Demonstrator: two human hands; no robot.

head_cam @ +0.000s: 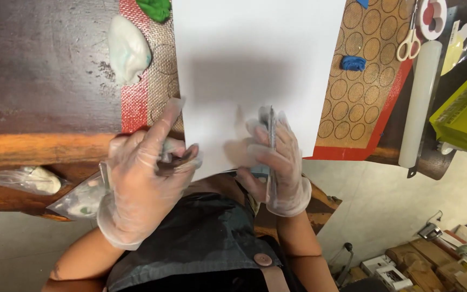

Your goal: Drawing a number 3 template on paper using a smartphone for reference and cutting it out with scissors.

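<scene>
Both my hands wear clear plastic gloves. My left hand [144, 178] pinches a small grey-green lump of clay [169, 157] at the near left corner of a white sheet of paper [255, 54], with the index finger pointing up. My right hand [278, 162] grips a thin metal blade tool [271, 135] upright, its tip resting on the paper's near edge. The paper lies on a brown baking mat [352, 103] with printed circles and red borders, on a dark wooden table [44, 81].
A pale mint clay lump [128, 48], a green lump [155, 8] and a blue lump [353, 63] lie on or by the mat. Scissors [411, 38], a white roller [420, 103], a paint palette [433, 16] and a yellow-green box [466, 113] are at right. Plastic bags [28, 181] rest on the table edge.
</scene>
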